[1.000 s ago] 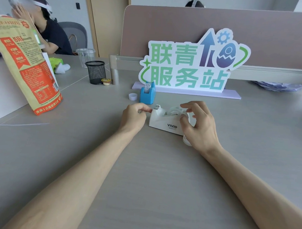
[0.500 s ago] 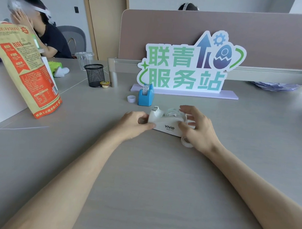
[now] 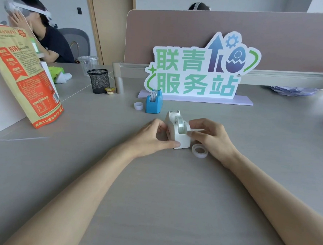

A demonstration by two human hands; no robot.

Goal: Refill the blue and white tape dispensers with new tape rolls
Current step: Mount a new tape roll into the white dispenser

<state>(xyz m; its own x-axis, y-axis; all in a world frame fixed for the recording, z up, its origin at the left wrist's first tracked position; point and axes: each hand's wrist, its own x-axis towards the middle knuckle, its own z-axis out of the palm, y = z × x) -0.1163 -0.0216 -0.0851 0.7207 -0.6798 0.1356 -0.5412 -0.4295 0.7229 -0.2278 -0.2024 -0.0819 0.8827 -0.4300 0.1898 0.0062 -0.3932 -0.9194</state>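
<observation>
White dispenser (image 3: 178,132) at table (image 3: 152,197) centre, clear tape roll (image 3: 180,124) seated in its slot. Blue dispenser (image 3: 154,103) at its 11 o'clock, roll loaded. Black mesh cup (image 3: 99,80) farther left, contents unseen. White body smooth plastic, rounded. Flat clear ring of tape (image 3: 200,150) lies at 4 o'clock, just beside base. My left hand (image 3: 152,137) cupped on dispenser's left side, thumb at base. My right hand (image 3: 210,138) pinches tape strip (image 3: 195,130).
</observation>
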